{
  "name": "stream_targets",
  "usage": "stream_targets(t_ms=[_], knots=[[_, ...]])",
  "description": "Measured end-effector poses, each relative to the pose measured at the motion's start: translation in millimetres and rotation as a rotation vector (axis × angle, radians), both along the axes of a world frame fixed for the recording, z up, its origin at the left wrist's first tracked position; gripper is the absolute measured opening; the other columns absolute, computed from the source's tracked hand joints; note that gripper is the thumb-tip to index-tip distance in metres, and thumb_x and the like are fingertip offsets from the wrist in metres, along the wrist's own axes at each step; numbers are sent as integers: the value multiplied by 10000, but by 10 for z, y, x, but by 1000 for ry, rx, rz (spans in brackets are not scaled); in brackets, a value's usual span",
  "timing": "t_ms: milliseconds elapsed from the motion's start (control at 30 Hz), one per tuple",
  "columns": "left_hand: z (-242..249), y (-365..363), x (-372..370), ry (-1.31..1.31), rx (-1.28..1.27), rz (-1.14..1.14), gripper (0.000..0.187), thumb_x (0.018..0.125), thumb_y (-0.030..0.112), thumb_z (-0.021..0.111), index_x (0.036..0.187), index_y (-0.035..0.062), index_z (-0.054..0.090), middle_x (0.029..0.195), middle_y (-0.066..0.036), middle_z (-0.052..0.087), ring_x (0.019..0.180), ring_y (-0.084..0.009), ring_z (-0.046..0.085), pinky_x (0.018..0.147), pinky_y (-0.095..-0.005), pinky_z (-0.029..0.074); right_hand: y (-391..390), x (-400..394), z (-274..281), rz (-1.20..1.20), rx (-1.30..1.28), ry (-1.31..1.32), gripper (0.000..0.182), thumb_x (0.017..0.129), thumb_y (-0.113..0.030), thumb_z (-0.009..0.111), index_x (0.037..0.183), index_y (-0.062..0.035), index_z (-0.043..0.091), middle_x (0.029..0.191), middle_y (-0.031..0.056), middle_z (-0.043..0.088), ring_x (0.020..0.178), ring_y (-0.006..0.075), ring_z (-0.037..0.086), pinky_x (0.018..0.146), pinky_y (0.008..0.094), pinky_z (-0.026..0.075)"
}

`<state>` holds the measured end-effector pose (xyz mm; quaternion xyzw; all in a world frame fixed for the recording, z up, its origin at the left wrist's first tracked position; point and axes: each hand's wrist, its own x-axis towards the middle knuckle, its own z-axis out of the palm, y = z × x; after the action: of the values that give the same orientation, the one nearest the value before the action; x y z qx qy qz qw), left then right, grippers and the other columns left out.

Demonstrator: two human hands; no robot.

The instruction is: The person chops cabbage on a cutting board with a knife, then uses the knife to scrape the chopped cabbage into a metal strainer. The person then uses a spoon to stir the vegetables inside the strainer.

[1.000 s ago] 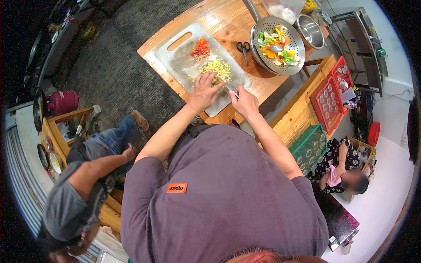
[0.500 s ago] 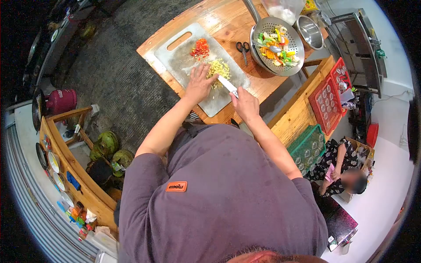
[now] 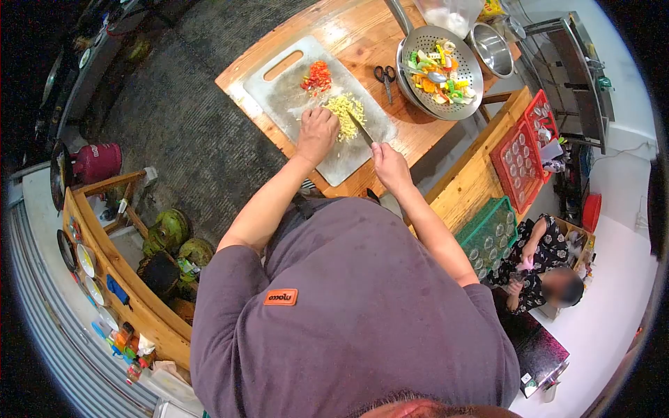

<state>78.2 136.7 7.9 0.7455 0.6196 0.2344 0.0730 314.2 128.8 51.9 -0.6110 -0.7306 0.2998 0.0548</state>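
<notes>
A kitchen knife is in my right hand, fingers wrapped round its handle. Its narrow dark blade points up and left, tip at a pile of finely chopped pale-yellow bits, perhaps garlic or ginger. My left hand rests at the pile's left edge with fingers curled together; whatever may be under or in them is hidden. Both hands are over a pale cutting board with a handle slot. Farther up the board lies a smaller heap of chopped red pepper.
Black-handled scissors lie right of the board on the wooden table. Beyond them, a perforated strainer holds cut vegetables and a spoon, beside a steel bowl. Glasses fill red and green crates. Another person is at right.
My left hand has drawn its spread fingers back from the blade and curled them. The knife has turned from showing its bright flat side to a thin dark blade, reaching farther into the pile.
</notes>
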Motion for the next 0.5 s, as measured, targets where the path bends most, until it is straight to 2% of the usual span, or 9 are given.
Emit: stream_targets(t_ms=[33, 100, 200, 333, 433, 500], knots=[[-29, -4, 0, 0, 0, 1, 98, 883, 171, 691, 963, 118, 707, 1031, -57, 665, 1092, -263, 601, 992, -458, 412, 10, -2, -11, 1, 0, 0, 421, 1090, -396, 499, 995, 1, 604, 876, 278, 706, 867, 499, 688, 804, 589, 523], [-72, -17, -14, -1, 11, -9, 141, 861, 155, 704, 998, 124, 692, 995, -47, 659, 1055, -256, 605, 988, -454, 408, 31, -22, -26, -89, 8, 46, 365, 1110, -361, 450, 1138, -10, 543, 889, 294, 704, 884, 505, 689, 812, 600, 520], [-87, -55, -42, -96, 82, -29, 206, 834, 139, 720, 1036, 125, 678, 995, -52, 647, 1073, -259, 599, 996, -463, 403, 137, -18, -31, -28, 65, 37, 333, 1115, -341, 438, 1217, -25, 468, 903, 302, 704, 888, 510, 690, 806, 604, 523], [-116, -90, -86, -109, 61, -29, 235, 817, 130, 731, 1044, 118, 673, 1037, -69, 642, 1107, -268, 592, 1013, -470, 398, 248, 6, -274, -35, 114, 12, 325, 1114, -332, 439, 1212, -23, 466, 922, 300, 709, 880, 513, 689, 788, 606, 526], [-119, -148, -109, -107, 69, 35, 242, 818, 130, 731, 1052, 106, 675, 1074, -84, 633, 1132, -279, 584, 1022, -466, 398, 175, 26, -411, -11, 87, -111, 308, 1111, -315, 442, 1208, -23, 464, 928, 303, 708, 880, 513, 689, 770, 604, 531], [-128, -190, -140, -169, 114, 85, 234, 822, 130, 732, 1046, 96, 671, 1077, -92, 627, 1126, -291, 586, 1025, -462, 401, 43, 38, -431, 91, 122, -72, 296, 1110, -305, 442, 1202, -25, 463, 933, 300, 704, 871, 514, 686, 762, 604, 533]])
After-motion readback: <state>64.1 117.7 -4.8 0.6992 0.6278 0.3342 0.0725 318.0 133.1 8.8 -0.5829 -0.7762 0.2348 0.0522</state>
